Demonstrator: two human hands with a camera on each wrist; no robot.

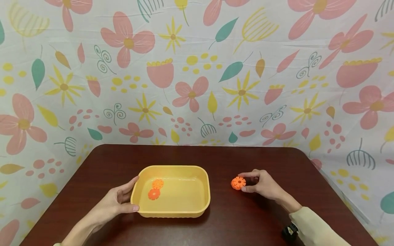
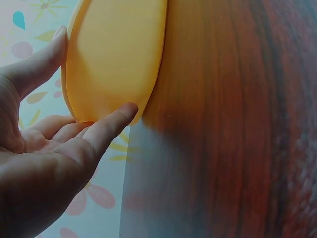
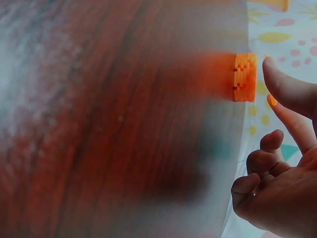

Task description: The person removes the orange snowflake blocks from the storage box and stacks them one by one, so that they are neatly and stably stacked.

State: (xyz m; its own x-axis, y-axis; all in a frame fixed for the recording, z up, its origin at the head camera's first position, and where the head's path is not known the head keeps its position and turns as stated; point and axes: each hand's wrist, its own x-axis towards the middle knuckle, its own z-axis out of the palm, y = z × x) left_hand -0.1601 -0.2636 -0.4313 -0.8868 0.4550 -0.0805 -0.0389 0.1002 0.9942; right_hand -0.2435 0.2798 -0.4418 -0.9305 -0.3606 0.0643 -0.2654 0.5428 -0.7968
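Observation:
A yellow tray [image 1: 175,212] stands on the dark table, with two orange flower-shaped discs, one [image 1: 158,183] behind the other [image 1: 154,194], on its floor toward the left. My left hand [image 1: 115,201] holds the tray's left end, thumb at the near corner and a finger at the far one; the left wrist view shows the tray [image 2: 116,54] between them. To the right of the tray, my right hand [image 1: 263,184] pinches an orange flower-shaped disc [image 1: 239,182] between thumb and fingertip. Just below it lies a short stack of similar discs [image 3: 244,79].
The dark wooden table [image 1: 221,225] has rounded far corners. Behind it hangs a white cloth [image 1: 197,68] printed with flowers and leaves. A black band [image 1: 290,232] sits at the right wrist, by a pale sleeve [image 1: 314,225].

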